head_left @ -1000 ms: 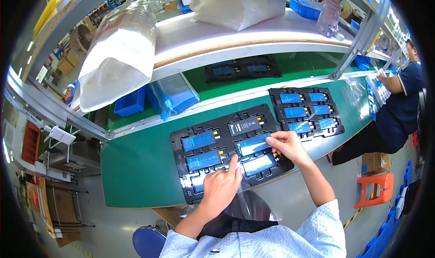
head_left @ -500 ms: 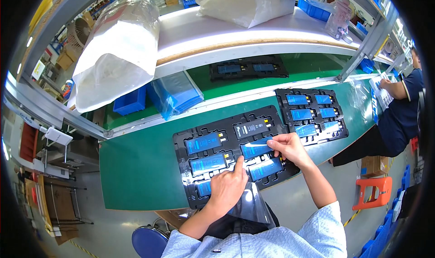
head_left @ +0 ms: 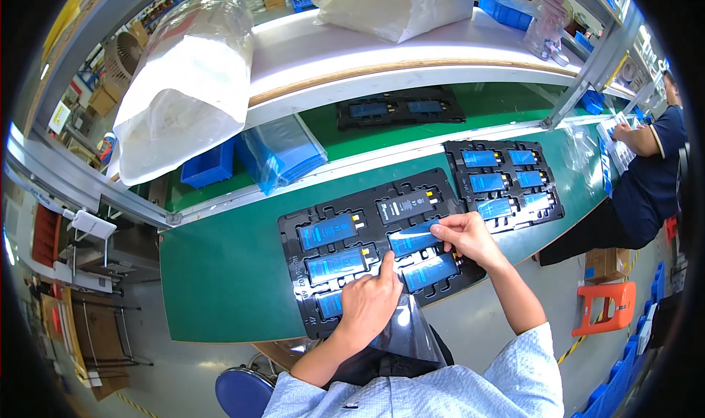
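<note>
Green bench (head_left: 220, 286) | right hand (head_left: 463, 238) still pinching film (head_left: 413, 236) | left hand (head_left: 371, 300) shifted right

The tray (head_left: 367, 197) is matt black moulded plastic. The cells (head_left: 327, 232) in it wear glossy blue film that catches the light. A clear, shiny film (head_left: 411, 330) hangs below the left hand (head_left: 371, 304). The surface (head_left: 220, 271) is smooth matt green matting. The bags (head_left: 183, 117) are crinkled translucent plastic.
</note>
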A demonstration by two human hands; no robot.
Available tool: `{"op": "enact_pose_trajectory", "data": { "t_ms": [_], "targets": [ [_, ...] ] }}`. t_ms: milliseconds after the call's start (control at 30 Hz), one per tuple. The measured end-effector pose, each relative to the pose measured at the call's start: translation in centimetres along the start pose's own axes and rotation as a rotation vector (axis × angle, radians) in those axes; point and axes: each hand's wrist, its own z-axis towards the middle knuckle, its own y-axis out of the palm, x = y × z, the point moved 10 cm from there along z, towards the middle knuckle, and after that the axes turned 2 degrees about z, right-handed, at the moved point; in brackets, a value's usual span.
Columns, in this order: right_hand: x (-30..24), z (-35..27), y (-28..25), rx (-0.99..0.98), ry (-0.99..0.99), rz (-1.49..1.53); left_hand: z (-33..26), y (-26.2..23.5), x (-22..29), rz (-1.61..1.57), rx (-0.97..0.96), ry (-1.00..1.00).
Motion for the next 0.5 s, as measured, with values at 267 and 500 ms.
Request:
{"op": "enact_pose_trajectory", "data": {
  "t_ms": [267, 500],
  "targets": [
    [-0.3, 0.0, 0.0, 0.028, -0.039, -0.068, 0.3, 1.2, 1.2, 0.129, -0.167, 0.097],
    [-0.9, 0.0, 0.0, 0.098, -0.140, -0.165, 0.3, 1.3, 1.4, 0.153, -0.146, 0.107]
  ]
}}
